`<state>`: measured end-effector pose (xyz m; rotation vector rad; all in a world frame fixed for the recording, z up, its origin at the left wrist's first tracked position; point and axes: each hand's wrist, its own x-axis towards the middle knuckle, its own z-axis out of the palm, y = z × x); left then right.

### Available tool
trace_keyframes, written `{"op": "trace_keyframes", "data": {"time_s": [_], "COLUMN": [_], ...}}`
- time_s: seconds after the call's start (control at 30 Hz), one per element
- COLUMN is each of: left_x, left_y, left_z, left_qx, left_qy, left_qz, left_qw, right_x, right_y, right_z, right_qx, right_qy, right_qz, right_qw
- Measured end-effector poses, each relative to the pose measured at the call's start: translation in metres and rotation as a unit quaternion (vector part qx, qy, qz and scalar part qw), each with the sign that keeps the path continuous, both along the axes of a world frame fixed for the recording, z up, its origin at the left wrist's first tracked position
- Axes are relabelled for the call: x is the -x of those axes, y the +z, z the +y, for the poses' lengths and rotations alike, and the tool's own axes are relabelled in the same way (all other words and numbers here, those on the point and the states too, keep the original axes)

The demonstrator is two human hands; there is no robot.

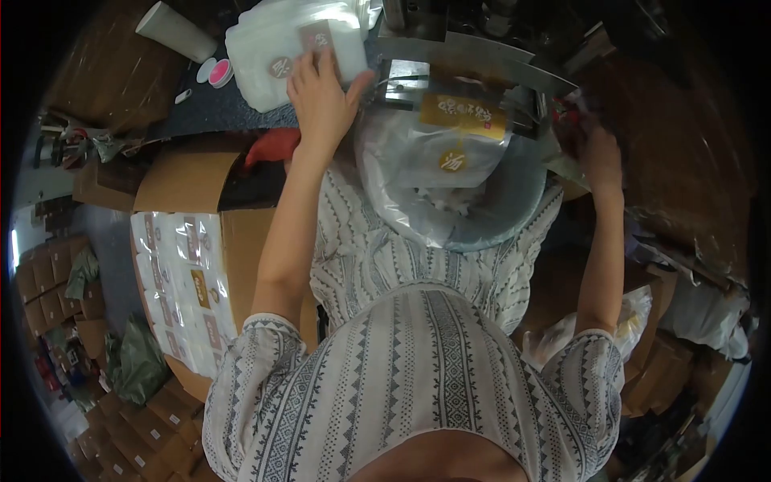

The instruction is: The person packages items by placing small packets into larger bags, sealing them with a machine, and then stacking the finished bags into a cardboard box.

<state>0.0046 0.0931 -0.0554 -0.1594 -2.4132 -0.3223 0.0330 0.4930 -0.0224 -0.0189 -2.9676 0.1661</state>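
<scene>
My left hand (325,100) lies with fingers spread on a stack of clear printed plastic bags (257,56) at the top left of the work surface. Its fingertips touch the top bag near a brownish label. On the right, my right hand (601,157) is raised beside the metal machine (490,60); its fingers are dark and blurred, near something red. Between my hands, a clear bag with a gold label (462,120) sits at the machine's front edge. Below it, a round basin (526,205) lined with clear plastic rests at my lap, with whitish scraps inside.
An open cardboard box (185,173) full of packed, labelled bags stands at my left. A white cup (173,30) and a small pink-topped tub (219,73) are on the surface. Stacked cartons (132,438) fill the lower left. Large brown cardboard (675,161) is at the right.
</scene>
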Motion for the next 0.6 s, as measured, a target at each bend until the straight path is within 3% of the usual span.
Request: {"op": "trace_keyframes", "data": {"time_s": [0.03, 0.1, 0.17, 0.23, 0.27, 0.33, 0.37, 0.43, 0.47, 0.53, 0.6], "left_x": [-0.014, -0.040, -0.048, -0.062, -0.068, -0.080, -0.086, -0.096, -0.100, -0.105, -0.107], "left_y": [-0.011, -0.021, -0.022, -0.017, -0.006, 0.016, 0.026, 0.046, 0.055, 0.063, 0.066], "left_z": [0.000, 0.003, -0.006, -0.018, -0.024, -0.022, -0.013, 0.004, 0.012, 0.023, 0.029], "left_qx": [0.002, 0.138, 0.110, 0.078, 0.030, -0.018, -0.046, -0.072, -0.070, -0.068, -0.098], "left_qy": [0.002, -0.003, -0.033, -0.058, -0.048, -0.035, -0.040, -0.050, -0.056, -0.062, -0.113], "left_qz": [-0.004, -0.028, -0.035, -0.046, -0.106, -0.164, -0.130, -0.098, -0.103, -0.106, -0.122], "left_qw": [1.000, 0.990, 0.993, 0.994, 0.993, 0.986, 0.990, 0.991, 0.991, 0.990, 0.981], "right_x": [-0.002, -0.001, -0.007, -0.017, -0.020, -0.026, -0.029, -0.037, -0.041, -0.045, -0.041], "right_y": [0.002, 0.003, 0.015, 0.040, 0.044, 0.048, 0.054, 0.067, 0.070, 0.075, 0.073], "right_z": [0.000, -0.003, -0.013, -0.029, -0.029, -0.028, -0.036, -0.070, -0.087, -0.116, -0.125], "right_qx": [0.025, 0.047, 0.066, -0.017, -0.019, 0.303, 0.304, 0.460, 0.460, 0.414, 0.371], "right_qy": [-0.003, -0.007, -0.015, -0.067, -0.064, 0.024, 0.026, 0.127, 0.125, 0.239, 0.283], "right_qz": [-0.029, -0.026, -0.028, -0.081, -0.079, -0.059, -0.060, -0.093, -0.093, -0.049, -0.030], "right_qw": [0.999, 0.999, 0.997, 0.994, 0.995, 0.951, 0.950, 0.874, 0.874, 0.877, 0.884]}}
